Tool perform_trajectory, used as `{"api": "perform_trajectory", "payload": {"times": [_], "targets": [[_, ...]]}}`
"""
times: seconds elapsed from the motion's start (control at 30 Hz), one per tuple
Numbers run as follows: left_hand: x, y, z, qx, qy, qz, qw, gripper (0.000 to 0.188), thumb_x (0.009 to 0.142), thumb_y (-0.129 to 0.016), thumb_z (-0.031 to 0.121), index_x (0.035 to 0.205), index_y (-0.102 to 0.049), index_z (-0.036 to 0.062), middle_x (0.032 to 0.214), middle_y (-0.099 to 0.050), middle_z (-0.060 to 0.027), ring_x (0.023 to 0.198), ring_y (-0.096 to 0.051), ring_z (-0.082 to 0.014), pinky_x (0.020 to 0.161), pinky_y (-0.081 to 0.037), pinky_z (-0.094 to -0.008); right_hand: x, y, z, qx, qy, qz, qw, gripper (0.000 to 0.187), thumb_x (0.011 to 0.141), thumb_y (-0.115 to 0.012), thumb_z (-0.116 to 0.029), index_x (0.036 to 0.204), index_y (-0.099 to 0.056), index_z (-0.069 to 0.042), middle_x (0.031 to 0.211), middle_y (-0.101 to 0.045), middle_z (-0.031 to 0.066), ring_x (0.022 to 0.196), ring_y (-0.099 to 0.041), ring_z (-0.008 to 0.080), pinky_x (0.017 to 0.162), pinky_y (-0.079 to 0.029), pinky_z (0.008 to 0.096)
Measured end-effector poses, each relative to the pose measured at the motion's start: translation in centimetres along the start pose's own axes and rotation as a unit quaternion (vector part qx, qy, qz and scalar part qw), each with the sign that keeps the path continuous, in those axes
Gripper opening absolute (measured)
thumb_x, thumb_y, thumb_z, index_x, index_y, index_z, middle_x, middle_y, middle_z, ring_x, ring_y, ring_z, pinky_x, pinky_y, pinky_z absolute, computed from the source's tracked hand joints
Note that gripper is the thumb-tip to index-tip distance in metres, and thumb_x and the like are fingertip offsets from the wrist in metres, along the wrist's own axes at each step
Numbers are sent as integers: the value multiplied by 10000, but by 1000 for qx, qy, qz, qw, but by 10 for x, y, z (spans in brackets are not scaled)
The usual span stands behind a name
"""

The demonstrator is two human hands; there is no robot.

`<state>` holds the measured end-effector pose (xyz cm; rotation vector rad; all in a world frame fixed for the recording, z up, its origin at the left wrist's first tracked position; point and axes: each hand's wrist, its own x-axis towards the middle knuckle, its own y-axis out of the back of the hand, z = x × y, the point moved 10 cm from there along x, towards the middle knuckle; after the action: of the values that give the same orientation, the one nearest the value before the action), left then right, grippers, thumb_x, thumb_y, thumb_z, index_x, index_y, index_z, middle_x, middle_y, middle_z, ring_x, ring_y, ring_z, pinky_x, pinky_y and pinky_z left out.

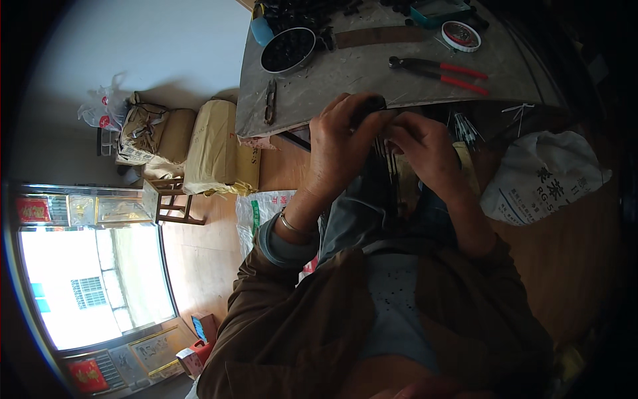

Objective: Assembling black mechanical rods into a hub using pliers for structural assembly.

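Just off the near edge of the table, my two hands meet over my lap. My left hand (339, 146) is closed, thumb and fingers pinching a dark piece whose kind I cannot make out. Thin dark strands or rods (392, 169) hang below the fingers. Beside it, my right hand (430, 151) has its fingertips pinched together at the same spot; what they grip is hidden. Beyond the hands, pincers with red handles (442, 72) lie on the table (352, 74). A small pair of snips (270, 102) rests to the left.
A pan of black pieces (288, 50) stands at the far left, near a loose black heap (299, 13). Farther right are a brown strip (379, 36), a round white tub (461, 36) and a teal tray (442, 12). A white sack (541, 178) is at right; wrapped boxes (212, 146) at left.
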<state>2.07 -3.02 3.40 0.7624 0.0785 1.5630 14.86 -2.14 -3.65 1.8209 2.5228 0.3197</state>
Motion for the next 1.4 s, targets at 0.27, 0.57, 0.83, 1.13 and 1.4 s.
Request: {"api": "perform_trajectory", "payload": {"times": [0.27,0.57,0.83,1.13,1.4], "targets": [[0,-8,-25,-152,119,-68,979,266,827,-693,52,1079,-653,-20,788,-684,-68,654,-619,-62,552,-486,-187,-8,-1,-29,-24,147,48,988,98,915,-584,-70,956,-616,13,764,-619,58,687,-586,95,625,-467,249],[-3,-10,-21,-113,96,-45,988,237,769,-725,67,978,-677,-33,840,-685,-110,760,-671,-138,666,-538,-253,-9,-1,-33,-58,143,36,987,86,890,-608,-59,942,-613,10,778,-627,88,689,-596,112,611,-462,268],[-3,0,-7,-112,77,-57,989,237,839,-666,82,1046,-647,-32,872,-680,-78,787,-654,-107,639,-523,-222,-5,6,0,17,56,47,997,75,907,-603,-70,914,-601,4,748,-597,17,709,-575,71,633,-456,235],[-8,-8,-14,-160,107,-142,971,292,864,-659,130,1105,-572,-9,855,-644,-54,730,-621,-91,615,-505,-215,-4,-12,18,143,-9,-35,989,169,915,-629,-172,832,-606,-27,682,-573,-12,622,-530,40,573,-432,203],[-8,-19,-3,-258,64,-206,942,318,905,-636,315,1053,-568,42,821,-572,10,714,-520,-46,610,-435,-196,-8,-21,13,164,-31,-77,983,207,917,-630,-185,779,-581,-39,662,-562,-12,602,-527,46,561,-432,215]]}}
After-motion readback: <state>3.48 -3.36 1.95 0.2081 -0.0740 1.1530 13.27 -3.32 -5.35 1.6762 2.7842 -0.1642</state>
